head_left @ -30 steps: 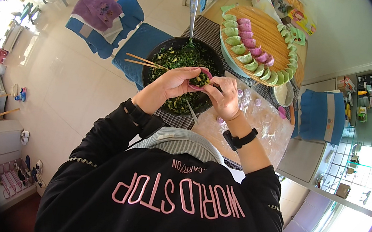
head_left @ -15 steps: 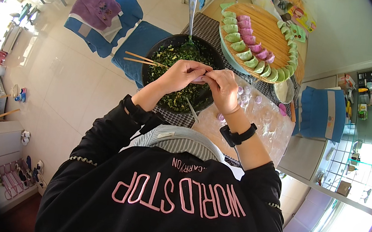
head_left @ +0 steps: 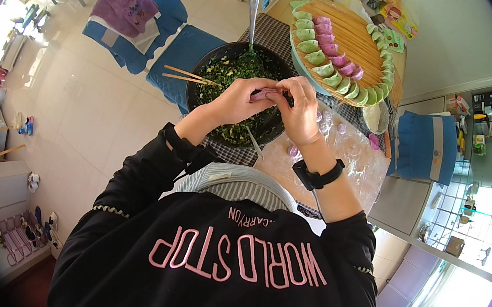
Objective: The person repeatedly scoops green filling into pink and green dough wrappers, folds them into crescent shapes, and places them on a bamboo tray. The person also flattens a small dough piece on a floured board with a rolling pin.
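Pink dough [head_left: 264,95] is pinched between left hand [head_left: 235,101] and right hand [head_left: 299,114] above the dark pan [head_left: 272,133], whose left rim chopsticks [head_left: 183,72] cross; a floured mat [head_left: 349,170] spreads rightward. Pink lettering [head_left: 207,251] marks the black sweatshirt [head_left: 220,305].

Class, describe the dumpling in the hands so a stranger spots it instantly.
Find the dark pan of chopped green filling. Over it, the left hand and right hand hold a purple dumpling; unlike the dumplings on the round board, it is held aloft.

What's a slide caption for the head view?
Left hand and right hand pinch a purple dumpling above a black pan of chopped green filling.
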Available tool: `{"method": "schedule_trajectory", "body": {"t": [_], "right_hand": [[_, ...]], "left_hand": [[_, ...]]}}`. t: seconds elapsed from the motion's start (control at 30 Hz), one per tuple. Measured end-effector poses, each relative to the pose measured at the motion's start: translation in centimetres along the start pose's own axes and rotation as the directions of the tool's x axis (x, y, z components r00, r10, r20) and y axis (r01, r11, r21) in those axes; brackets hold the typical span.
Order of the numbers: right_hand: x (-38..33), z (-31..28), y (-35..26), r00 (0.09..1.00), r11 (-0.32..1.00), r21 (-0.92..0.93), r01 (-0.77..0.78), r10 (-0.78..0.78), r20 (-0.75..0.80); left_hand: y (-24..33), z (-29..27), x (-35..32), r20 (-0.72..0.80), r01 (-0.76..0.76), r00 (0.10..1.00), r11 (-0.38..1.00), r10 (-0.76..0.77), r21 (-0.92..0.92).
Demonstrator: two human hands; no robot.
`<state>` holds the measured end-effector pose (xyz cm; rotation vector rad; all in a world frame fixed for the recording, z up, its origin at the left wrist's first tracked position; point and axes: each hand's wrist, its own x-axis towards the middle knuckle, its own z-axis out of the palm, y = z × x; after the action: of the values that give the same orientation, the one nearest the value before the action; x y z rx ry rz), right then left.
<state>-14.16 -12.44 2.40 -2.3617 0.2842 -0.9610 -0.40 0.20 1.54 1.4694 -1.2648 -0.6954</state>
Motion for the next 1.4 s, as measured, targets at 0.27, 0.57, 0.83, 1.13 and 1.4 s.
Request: {"method": "schedule_trajectory", "body": {"t": [0.27, 0.57, 0.83, 1.13, 1.4], "right_hand": [[0.2, -0.3, 0.4, 0.984, 0.985, 0.042, 0.168, -0.17, 0.057], [0.9, -1.1, -0.3, 0.969, 0.985, 0.145, 0.097, -0.127, 0.214], [0.9, -1.3, 0.2, 0.902, 0.936, 0.02, 0.35, -0.343, 0.263], [0.2, -2.1, -0.9, 0.996, 0.996, -0.037, 0.079, -0.077, 0.037], [-2.4, -1.1, -1.1, 0.981, 0.996, -0.088, 0.002, -0.019, -0.194]], "left_hand": [[-0.8, 0.2, -0.4, -0.015, -0.066, 0.998, 0.993, 0.065, -0.099], [-0.6, -0.3, -0.7, 0.071, -0.012, 0.997, 0.995, 0.019, -0.097], [-1.1, -0.4, -0.5, 0.159, 0.116, 0.985, 0.947, -0.07, -0.299], [-1.8, 1.3, -1.0, -0.057, 0.138, 0.975, 0.782, -0.216, -0.607], [-1.6, 2.2, -1.5, -0.087, 0.032, 0.978, 0.552, -0.188, -0.834]]}}
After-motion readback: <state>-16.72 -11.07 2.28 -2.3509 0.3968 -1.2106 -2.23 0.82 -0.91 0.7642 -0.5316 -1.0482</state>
